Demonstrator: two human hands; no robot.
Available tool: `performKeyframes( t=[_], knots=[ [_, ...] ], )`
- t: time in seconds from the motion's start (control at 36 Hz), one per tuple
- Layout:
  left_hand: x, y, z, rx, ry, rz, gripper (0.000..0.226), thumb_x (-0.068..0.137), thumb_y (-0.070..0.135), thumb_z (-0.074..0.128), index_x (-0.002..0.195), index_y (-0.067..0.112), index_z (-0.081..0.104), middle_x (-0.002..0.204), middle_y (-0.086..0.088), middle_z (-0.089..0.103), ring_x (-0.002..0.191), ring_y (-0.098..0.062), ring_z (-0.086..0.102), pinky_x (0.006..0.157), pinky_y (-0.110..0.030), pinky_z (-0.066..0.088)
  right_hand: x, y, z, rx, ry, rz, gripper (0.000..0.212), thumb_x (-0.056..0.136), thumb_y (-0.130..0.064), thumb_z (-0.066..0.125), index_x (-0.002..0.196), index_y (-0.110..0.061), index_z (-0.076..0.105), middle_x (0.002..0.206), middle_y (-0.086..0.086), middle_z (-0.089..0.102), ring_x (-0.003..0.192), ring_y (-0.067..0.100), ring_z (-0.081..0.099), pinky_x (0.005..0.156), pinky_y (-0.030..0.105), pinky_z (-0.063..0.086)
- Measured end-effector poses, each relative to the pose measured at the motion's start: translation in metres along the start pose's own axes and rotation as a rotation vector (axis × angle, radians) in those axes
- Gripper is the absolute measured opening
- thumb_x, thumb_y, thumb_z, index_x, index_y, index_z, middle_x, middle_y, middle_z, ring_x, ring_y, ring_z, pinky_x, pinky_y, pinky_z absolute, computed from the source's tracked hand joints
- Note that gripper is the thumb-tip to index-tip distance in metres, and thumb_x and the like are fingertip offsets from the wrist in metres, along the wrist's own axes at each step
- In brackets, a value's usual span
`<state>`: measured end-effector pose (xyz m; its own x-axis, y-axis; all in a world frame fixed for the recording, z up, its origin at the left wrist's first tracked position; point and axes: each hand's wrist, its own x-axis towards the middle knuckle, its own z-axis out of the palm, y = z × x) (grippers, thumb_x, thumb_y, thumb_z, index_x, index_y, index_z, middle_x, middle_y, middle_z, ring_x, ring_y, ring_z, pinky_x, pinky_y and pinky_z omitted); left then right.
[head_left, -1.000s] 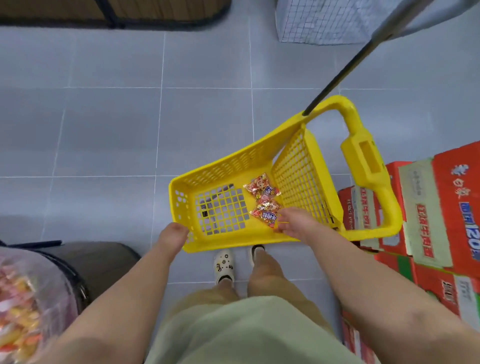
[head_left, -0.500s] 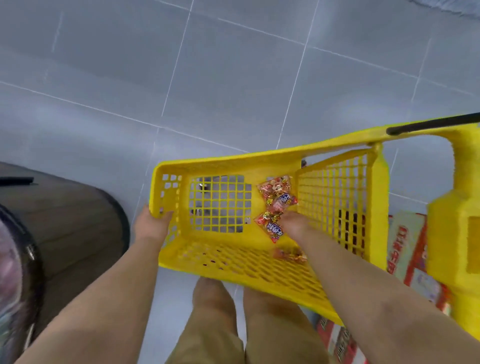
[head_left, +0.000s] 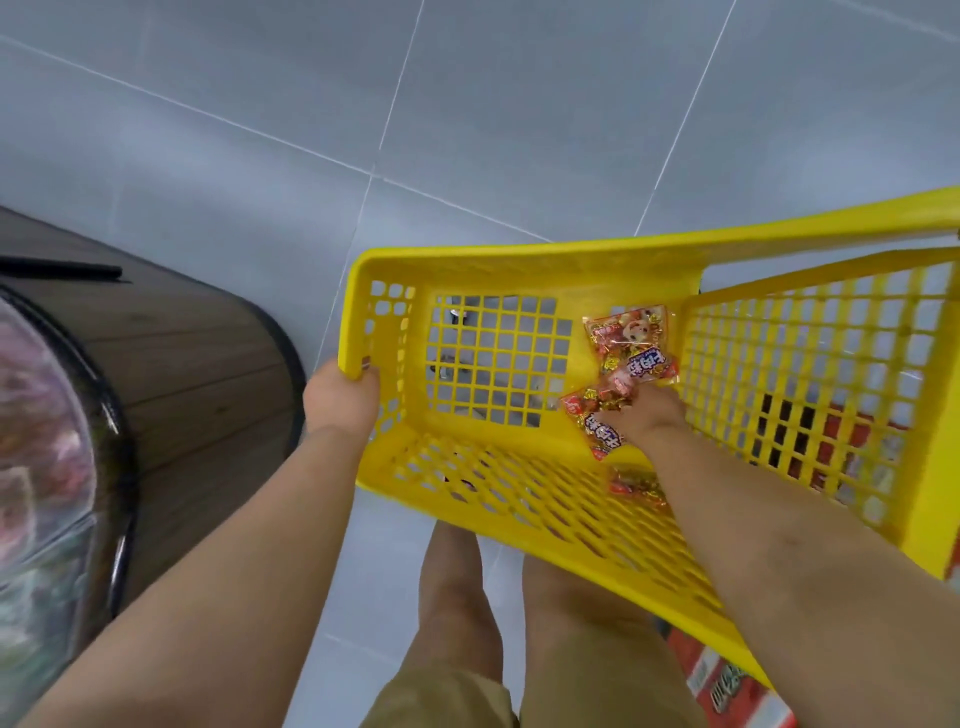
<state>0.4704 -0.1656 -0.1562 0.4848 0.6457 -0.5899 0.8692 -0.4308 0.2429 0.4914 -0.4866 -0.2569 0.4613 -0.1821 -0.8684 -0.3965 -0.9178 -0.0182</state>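
The left hand (head_left: 340, 400) grips the near left corner of the yellow basket (head_left: 519, 262), fingers curled round the rim with the thumb hooked inside. The right hand (head_left: 641, 415) reaches down into the basket, and its fingers lie across the snack packets (head_left: 626, 332). The back of the hand hides the fingertips, so I cannot tell whether they pinch a packet or only press on it.

Nearest the camera are the person's knees, with the basket's near mesh wall above them. One more packet (head_left: 636, 483) shows against that wall, half hidden under the right forearm.

The loading looks largely done. Several packets already lie on the basket's grid floor, bunched beside its right-hand wall. What seems left is to settle or release the last ones, draw the right hand out and let go of the rim.

The basket's mouth opens up toward the camera. Its long axis appears to run across the view, from the gripped corner at left toward the right. The packets form a loose row running from near to far, printed faces up.

To the left stands a wooden-sided display (head_left: 197, 374) with a clear cover (head_left: 36, 441), and red cartons (head_left: 727, 686) sit low on the right. Beyond it all lies the grey tiled floor (head_left: 519, 104).
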Motion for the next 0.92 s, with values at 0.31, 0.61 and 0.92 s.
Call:
performKeyframes(
  t=[0.31,0.61,0.92],
  knots=[
    [-0.051,0.031,-0.030,-0.161,0.039,0.358,0.063,0.076,0.024,0.081,0.130,0.007,0.053,0.126,-0.011,0.055,0.122,-0.025,0.048,0.105,-0.029,0.034,-0.102,-0.035,-0.050,0.776,-0.040,-0.228,0.057,0.084,-0.046,0.063,0.132,-0.019,0.050,0.110,-0.009,0.057,0.108,0.011,0.051,0.088,0.024,0.037],
    [-0.078,0.076,0.009,-0.694,-0.726,-0.036,0.013,0.082,0.021,0.073,0.095,0.021,0.069,0.093,-0.009,0.075,0.087,-0.027,0.073,0.075,-0.038,0.058,-0.123,-0.063,-0.063,0.824,-0.212,-0.315,0.040,0.086,-0.059,0.042,0.094,-0.026,0.064,0.094,-0.003,0.070,0.090,0.009,0.064,0.079,0.026,0.049],
    [-0.046,0.047,0.038,-0.748,-0.579,-0.255,0.019,0.087,0.018,0.068,0.105,0.015,0.064,0.093,-0.008,0.076,0.086,-0.023,0.073,0.073,-0.037,0.058,0.022,-0.033,-0.050,0.442,0.268,0.002,0.067,0.078,-0.021,0.074,0.133,-0.002,0.041,0.138,0.017,0.042,0.131,0.030,0.035,0.108,0.037,0.031]
  ],
)
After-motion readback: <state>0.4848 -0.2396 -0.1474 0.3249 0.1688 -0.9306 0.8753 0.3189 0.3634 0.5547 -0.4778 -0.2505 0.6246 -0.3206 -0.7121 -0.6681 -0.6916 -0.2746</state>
